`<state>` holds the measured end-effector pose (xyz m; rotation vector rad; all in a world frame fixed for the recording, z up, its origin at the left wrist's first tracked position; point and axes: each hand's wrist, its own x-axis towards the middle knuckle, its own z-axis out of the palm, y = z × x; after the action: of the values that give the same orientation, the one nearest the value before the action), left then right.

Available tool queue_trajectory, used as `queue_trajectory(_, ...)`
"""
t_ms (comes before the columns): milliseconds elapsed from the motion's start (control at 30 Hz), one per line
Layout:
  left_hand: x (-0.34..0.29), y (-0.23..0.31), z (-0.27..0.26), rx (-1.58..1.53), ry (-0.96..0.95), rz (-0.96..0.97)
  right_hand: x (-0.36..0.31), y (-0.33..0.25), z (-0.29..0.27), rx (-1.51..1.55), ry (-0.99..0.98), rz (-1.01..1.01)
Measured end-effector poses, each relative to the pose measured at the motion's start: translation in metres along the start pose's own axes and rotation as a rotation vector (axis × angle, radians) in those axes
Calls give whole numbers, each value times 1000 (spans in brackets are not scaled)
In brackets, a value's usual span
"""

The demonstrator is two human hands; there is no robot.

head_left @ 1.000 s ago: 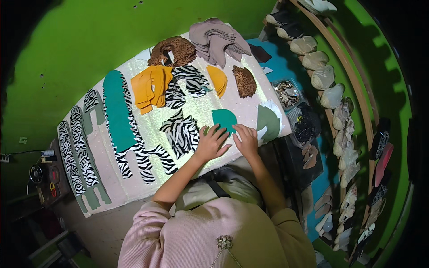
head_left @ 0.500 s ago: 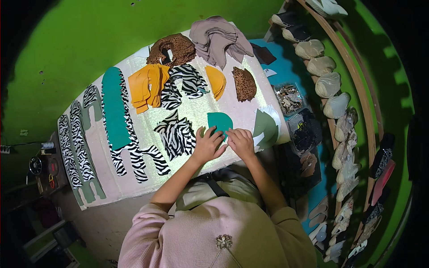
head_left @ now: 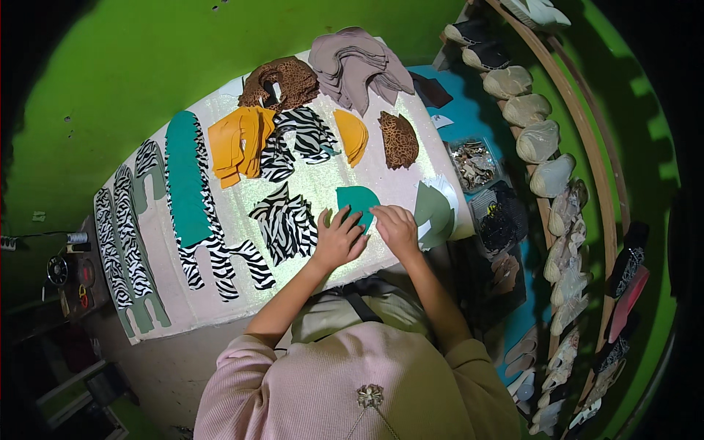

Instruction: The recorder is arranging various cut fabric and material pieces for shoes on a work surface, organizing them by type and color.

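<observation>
A teal half-round cut piece (head_left: pixel 358 198) lies on the pale table covering in front of me. My left hand (head_left: pixel 340 239) rests on its lower left part, fingers spread and pressing from above. My right hand (head_left: pixel 397 230) is at the piece's right edge, fingers bent and close together, the fingertips on the rim; the thumb is mostly hidden. Left of my left hand is a fanned pile of zebra-print pieces (head_left: pixel 284 224). To the right of my right hand lie olive-green half-round pieces (head_left: pixel 435 215) with white under them.
Stacks of yellow (head_left: pixel 239 144), leopard-print (head_left: pixel 280 82) and mauve (head_left: pixel 358 64) pieces lie at the back. Long teal (head_left: pixel 188 183) and zebra-print rows run down the left. A clear box of small parts (head_left: pixel 473 164) and a curved rack of shoe forms (head_left: pixel 539 141) stand right.
The right hand has shifted slightly, its fingers a little more drawn together at the teal piece's edge. The left hand stays on the piece. The whole view has moved very slightly.
</observation>
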<state>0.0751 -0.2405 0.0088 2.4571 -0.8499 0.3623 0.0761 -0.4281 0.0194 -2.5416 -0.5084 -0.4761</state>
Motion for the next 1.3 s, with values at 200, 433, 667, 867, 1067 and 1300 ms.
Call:
queue_trajectory(200,7,5,-3,-10,29,-57,18,7,-11,0,80,18)
queue_trajectory(433,12,6,-6,100,122,-131,12,1,-16,94,189,-21)
queue_trajectory(667,9,-17,-31,192,394,-187,8,-20,-15,187,215,-142)
queue_trajectory(867,-22,-37,-68,237,380,-165,19,-50,-7,268,139,-252)
queue_trajectory(1067,-58,-50,-104,277,408,-228,35,-96,5,238,-62,-317)
queue_trajectory(1300,-107,-71,-143,338,467,-316,55,-150,46,48,-102,-60)
